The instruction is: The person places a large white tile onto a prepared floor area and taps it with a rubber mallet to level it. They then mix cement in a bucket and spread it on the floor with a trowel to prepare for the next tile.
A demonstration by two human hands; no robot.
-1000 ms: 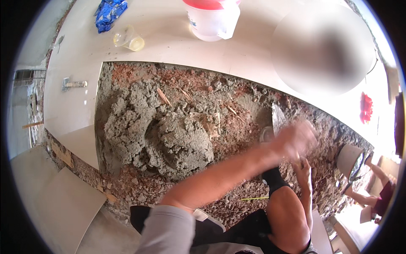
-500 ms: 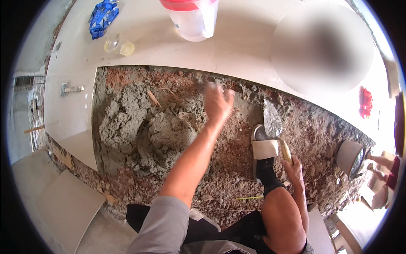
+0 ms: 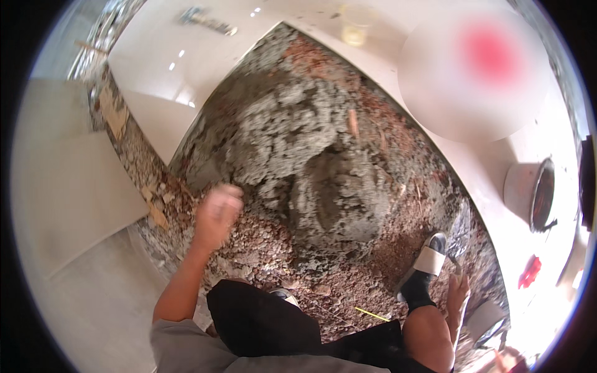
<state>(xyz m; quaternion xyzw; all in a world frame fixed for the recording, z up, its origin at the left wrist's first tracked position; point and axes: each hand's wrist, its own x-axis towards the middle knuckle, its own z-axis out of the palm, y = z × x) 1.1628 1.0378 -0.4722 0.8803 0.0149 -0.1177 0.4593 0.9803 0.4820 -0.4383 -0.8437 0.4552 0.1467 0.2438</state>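
The left hand (image 3: 219, 208), too blurred to tell whether its fingers are apart or together, is near the wet cement heap (image 3: 280, 143), while the right hand (image 3: 459, 291) has its fingers clamped on a trowel (image 3: 460, 233) beside the right sandal (image 3: 430, 261).

Mortar heap (image 3: 280, 143) blocking middle, near gravel (image 3: 252, 248) passable

Mortar heap (image 3: 280, 137): rough, lumpy, matt. Trowel blade (image 3: 459, 231): metal, shiny, smeared. Floor tiles (image 3: 155, 53): smooth, glossy, light-reflecting. Rubble bed (image 3: 258, 248): coarse, gritty, matt. Cup (image 3: 355, 36): clear plastic, smooth. Bucket (image 3: 520, 186): plastic-looking, smooth-walled. Shirt sleeve (image 3: 186, 348): cloth, matt. Sock (image 3: 418, 291): cloth, matt.
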